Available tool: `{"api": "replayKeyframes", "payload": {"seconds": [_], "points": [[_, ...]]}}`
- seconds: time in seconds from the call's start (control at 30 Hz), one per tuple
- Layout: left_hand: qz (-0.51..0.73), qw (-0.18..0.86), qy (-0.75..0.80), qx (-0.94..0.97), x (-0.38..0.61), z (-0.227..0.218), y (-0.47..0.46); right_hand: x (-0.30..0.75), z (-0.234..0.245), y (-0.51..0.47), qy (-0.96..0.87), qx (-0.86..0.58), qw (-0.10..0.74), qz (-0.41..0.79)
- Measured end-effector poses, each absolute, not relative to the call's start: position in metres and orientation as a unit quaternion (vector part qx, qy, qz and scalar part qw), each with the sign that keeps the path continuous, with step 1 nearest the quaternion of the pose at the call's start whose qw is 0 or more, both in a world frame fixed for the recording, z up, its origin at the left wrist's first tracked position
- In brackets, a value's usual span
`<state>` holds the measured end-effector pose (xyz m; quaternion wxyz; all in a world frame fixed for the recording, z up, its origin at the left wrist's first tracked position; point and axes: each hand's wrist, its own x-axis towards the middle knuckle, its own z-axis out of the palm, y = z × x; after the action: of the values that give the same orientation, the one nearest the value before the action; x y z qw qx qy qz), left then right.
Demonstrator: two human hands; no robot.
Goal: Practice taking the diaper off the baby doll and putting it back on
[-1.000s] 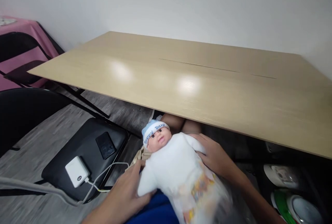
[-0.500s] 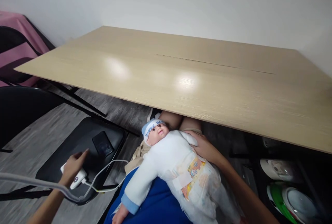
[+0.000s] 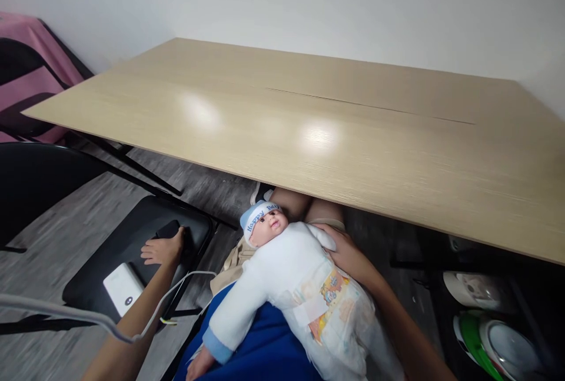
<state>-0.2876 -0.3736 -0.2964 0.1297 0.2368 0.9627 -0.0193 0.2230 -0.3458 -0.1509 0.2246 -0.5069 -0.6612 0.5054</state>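
My left hand (image 3: 163, 248) lies over the phone (image 3: 168, 228) on the black chair seat, its fingers stretched out to the left and its thumb by the phone's right side. Most of the phone is hidden under the hand. Close to my left forearm is a white power bank (image 3: 122, 288). A baby doll (image 3: 286, 263) in a white top, blue-and-white cap and patterned diaper rests face up across my lap. My right hand (image 3: 342, 245) holds the doll at its side, near its arm; part of the fingers is hidden there.
A wooden table (image 3: 265, 128) stretches across in front of my legs. A grey-white cable (image 3: 83, 310) runs past my left forearm. Black chairs (image 3: 44, 186) stand at the left, with pink cloth (image 3: 26, 39) behind. White and green containers (image 3: 489, 334) sit low at the right.
My left hand has let go of the power bank and moved up and right onto the phone. The power bank now lies in plain view. My right hand and the doll have barely moved.
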Motion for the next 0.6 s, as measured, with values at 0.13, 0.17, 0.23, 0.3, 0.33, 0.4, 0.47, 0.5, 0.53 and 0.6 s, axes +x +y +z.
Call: {"api": "replayKeyframes", "payload": {"seconds": [0.13,0.17,0.23,0.3,0.33,0.4,0.47,0.5,0.53,0.6], "points": [[0.056,0.114,0.981,0.145,-0.288,-0.3,-0.375,0.224,-0.155,-0.345,-0.665,-0.503,0.226,0.504],[0.068,0.115,0.981,0.14,-0.288,-0.3,-0.375,0.225,-0.157,-0.344,-0.669,-0.502,0.227,0.498],[0.088,0.115,0.98,0.139,-0.287,-0.3,-0.376,0.226,-0.163,-0.343,-0.679,-0.503,0.228,0.483],[0.104,0.117,0.976,0.152,-0.285,-0.3,-0.376,0.227,-0.169,-0.342,-0.687,-0.504,0.229,0.471],[0.11,0.12,0.973,0.162,-0.284,-0.299,-0.376,0.228,-0.171,-0.342,-0.69,-0.502,0.228,0.469],[0.121,0.129,0.966,0.188,-0.282,-0.298,-0.376,0.229,-0.174,-0.342,-0.694,-0.499,0.227,0.467],[0.13,0.14,0.958,0.216,-0.282,-0.297,-0.377,0.229,-0.175,-0.342,-0.696,-0.498,0.227,0.466],[0.134,0.148,0.952,0.233,-0.283,-0.297,-0.377,0.229,-0.175,-0.342,-0.696,-0.498,0.226,0.466],[0.139,0.161,0.943,0.255,-0.283,-0.297,-0.377,0.229,-0.175,-0.343,-0.696,-0.498,0.226,0.466],[0.149,0.204,0.912,0.322,-0.284,-0.299,-0.378,0.228,-0.175,-0.343,-0.694,-0.499,0.225,0.467]]}}
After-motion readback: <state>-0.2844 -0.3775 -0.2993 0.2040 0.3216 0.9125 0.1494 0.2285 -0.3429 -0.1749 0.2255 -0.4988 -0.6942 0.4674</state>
